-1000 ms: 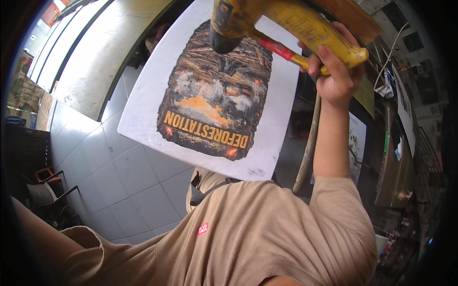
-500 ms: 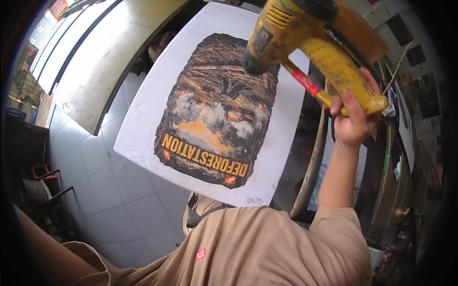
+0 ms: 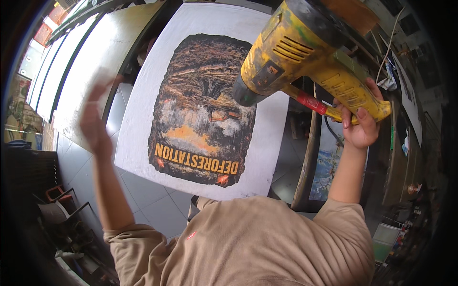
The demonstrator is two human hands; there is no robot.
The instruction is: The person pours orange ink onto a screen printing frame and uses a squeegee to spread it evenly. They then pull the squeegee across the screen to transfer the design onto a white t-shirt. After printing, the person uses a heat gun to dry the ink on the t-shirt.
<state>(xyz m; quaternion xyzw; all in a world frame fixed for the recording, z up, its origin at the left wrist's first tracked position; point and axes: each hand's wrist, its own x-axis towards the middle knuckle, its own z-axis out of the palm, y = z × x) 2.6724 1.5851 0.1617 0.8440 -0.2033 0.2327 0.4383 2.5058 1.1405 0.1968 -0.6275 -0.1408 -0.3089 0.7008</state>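
My right hand (image 3: 361, 125) is wrapped round the handle of a stained yellow heat gun (image 3: 286, 52) with a black nozzle. The nozzle points down and to the left, over the printed panel, apart from it as far as I can see. Below it lies a white fabric sheet (image 3: 136, 128) on a flat board. It bears a dark printed picture (image 3: 202, 112) of logs, smoke and orange glow, with yellow lettering upside down to me. My left hand (image 3: 97, 114) is raised beside the board's left edge, blurred by motion, fingers stretched out and nothing visible in it.
Another long pale board (image 3: 90, 57) runs along the left. To the right, a blue printed piece (image 3: 324, 176) lies on a neighbouring board. Grey floor tiles (image 3: 148, 190) show between the boards. A chair-like frame (image 3: 59, 209) stands at lower left.
My left hand has come up into view on the left. The heat gun has turned and shifted slightly, its nozzle now lower and further left; the board appears shifted left in view.
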